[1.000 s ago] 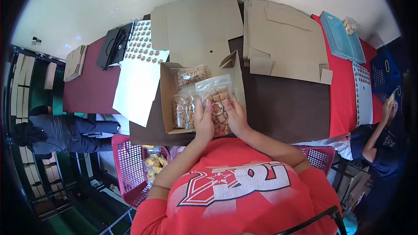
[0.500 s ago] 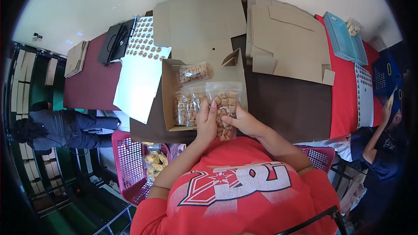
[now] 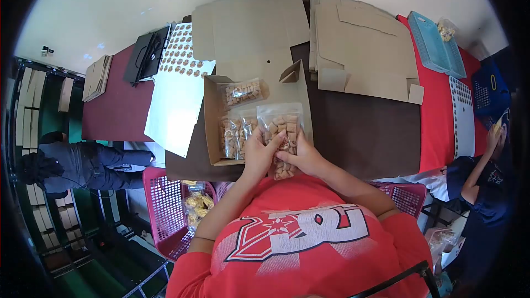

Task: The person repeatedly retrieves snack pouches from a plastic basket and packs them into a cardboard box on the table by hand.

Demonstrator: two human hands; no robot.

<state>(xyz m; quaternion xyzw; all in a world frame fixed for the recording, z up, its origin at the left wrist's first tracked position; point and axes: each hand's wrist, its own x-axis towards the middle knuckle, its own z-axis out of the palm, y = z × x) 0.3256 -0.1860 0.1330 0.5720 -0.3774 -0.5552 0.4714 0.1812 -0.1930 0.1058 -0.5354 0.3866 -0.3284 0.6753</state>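
Observation:
Between my two hands is a clear snack pouch (image 3: 281, 118) full of small tan pieces, held upright over the near edge of an open cardboard box (image 3: 212, 121). My left hand (image 3: 261, 152) grips its left side, the thumb lying across the front. My right hand (image 3: 303, 153) closes on the right side, its thumb also on the front. Both thumbs partly cover the round label. Inside the box, one filled pouch (image 3: 243, 92) lies at the back, and more filled pouches (image 3: 233, 137) stand at the front left.
Flattened cardboard boxes (image 3: 364, 44) are stacked to the right. A sticker sheet (image 3: 185, 49) lies to the left. Pink baskets (image 3: 165, 204) stand below the table edge; a blue tray (image 3: 430, 44) sits far right. One person (image 3: 72, 163) is at left, another (image 3: 486, 182) at right.
My left thumb has moved right across the pouch's front, over the label. The pouch has shifted slightly left, and my right hand has moved a little with it.

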